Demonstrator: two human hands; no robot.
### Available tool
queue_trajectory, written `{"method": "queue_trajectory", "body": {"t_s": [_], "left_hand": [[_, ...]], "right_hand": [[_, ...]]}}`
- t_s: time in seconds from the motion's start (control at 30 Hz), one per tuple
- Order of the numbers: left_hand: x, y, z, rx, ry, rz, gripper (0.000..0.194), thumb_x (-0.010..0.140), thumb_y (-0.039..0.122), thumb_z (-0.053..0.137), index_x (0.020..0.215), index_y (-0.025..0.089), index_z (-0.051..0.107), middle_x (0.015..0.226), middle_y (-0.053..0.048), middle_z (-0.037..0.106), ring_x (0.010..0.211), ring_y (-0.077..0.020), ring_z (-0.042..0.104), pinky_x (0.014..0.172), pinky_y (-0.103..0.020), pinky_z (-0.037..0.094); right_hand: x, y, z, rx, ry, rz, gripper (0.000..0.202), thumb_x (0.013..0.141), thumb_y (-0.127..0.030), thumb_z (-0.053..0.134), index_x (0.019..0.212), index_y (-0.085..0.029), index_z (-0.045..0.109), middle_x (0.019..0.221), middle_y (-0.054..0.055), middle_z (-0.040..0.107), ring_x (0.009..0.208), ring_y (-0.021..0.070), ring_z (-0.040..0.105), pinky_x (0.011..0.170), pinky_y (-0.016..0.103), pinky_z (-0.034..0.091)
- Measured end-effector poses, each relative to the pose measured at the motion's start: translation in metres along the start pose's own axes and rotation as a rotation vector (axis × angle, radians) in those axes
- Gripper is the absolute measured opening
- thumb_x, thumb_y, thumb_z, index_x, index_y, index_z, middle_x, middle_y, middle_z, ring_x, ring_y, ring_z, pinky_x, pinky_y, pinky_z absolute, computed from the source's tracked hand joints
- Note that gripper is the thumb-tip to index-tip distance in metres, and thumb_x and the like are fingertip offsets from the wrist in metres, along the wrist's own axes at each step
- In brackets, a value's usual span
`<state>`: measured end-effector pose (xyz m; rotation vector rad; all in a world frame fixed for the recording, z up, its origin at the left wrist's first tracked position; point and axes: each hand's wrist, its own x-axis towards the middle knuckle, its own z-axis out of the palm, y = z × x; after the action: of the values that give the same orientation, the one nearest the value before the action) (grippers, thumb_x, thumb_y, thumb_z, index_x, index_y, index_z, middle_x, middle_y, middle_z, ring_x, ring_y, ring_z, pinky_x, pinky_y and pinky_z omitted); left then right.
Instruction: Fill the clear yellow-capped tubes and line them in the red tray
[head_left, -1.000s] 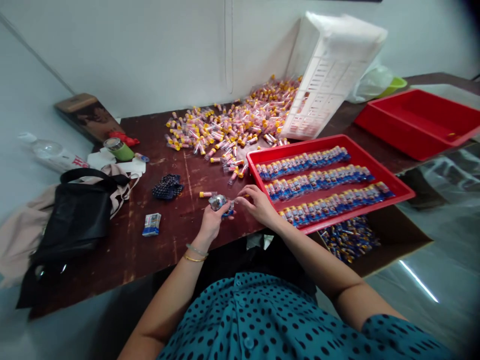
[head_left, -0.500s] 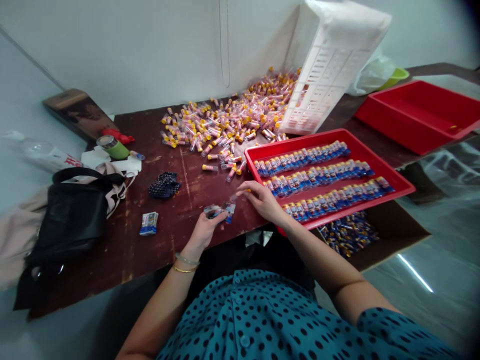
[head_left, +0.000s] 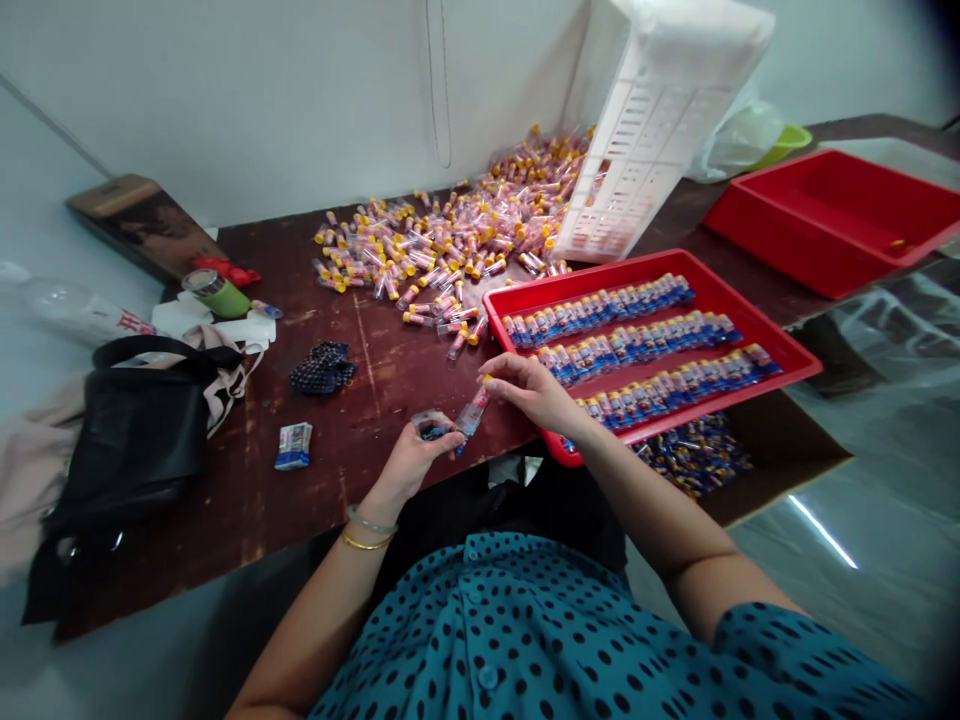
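Pinched in my left hand (head_left: 420,452) are some small clear-and-blue plastic wrappers (head_left: 435,426). My right hand (head_left: 529,388) grips a small clear tube with a yellow cap (head_left: 474,405) by its capped end. The tube's lower end meets the wrappers at my left thumb; whether it sits inside one I cannot tell. Beyond my hands lies a heap of loose yellow-capped tubes (head_left: 442,245) with pink contents. Beside my right forearm is a red tray (head_left: 795,362) holding three rows of tubes with blue wrapping (head_left: 637,340).
A white plastic crate (head_left: 637,140) leans tilted over the heap. Farther right stands a deep red bin (head_left: 795,235). Under the tray is a cardboard box (head_left: 795,450) of wrapped tubes. On the left are a black bag (head_left: 142,430), a dark cloth (head_left: 322,368) and a small blue-white packet (head_left: 293,445).
The tube in my right hand now shows clearly, tilted between both hands, its lower end at the wrappers. My right hand has shifted slightly right. The whole view has shifted a little.
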<state>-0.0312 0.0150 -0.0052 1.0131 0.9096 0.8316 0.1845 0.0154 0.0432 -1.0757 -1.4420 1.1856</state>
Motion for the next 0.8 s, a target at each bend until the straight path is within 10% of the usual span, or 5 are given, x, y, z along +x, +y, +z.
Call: {"method": "queue_trajectory", "body": {"t_s": [0.23, 0.8], "left_hand": [[-0.014, -0.004, 0.019, -0.126, -0.107, -0.22, 0.033, 0.073, 0.038, 0.08, 0.093, 0.015, 0.068, 0.08, -0.004, 0.07, 0.071, -0.0172, 0.067, 0.057, -0.025, 0.051], [-0.015, -0.005, 0.039, -0.124, -0.054, -0.185, 0.034, 0.07, 0.037, 0.082, 0.092, 0.014, 0.071, 0.078, -0.003, 0.07, 0.067, -0.015, 0.064, 0.056, -0.024, 0.049]], "right_hand": [[-0.031, 0.019, 0.024, -0.079, 0.124, 0.083, 0.025, 0.087, -0.043, 0.065, 0.092, -0.018, 0.063, 0.083, 0.001, 0.066, 0.072, 0.014, 0.063, 0.066, 0.025, 0.053], [-0.053, 0.026, 0.03, 0.171, 0.18, 0.13, 0.028, 0.081, -0.041, 0.071, 0.096, -0.02, 0.062, 0.094, 0.003, 0.068, 0.078, 0.0159, 0.066, 0.069, 0.028, 0.057]]}}
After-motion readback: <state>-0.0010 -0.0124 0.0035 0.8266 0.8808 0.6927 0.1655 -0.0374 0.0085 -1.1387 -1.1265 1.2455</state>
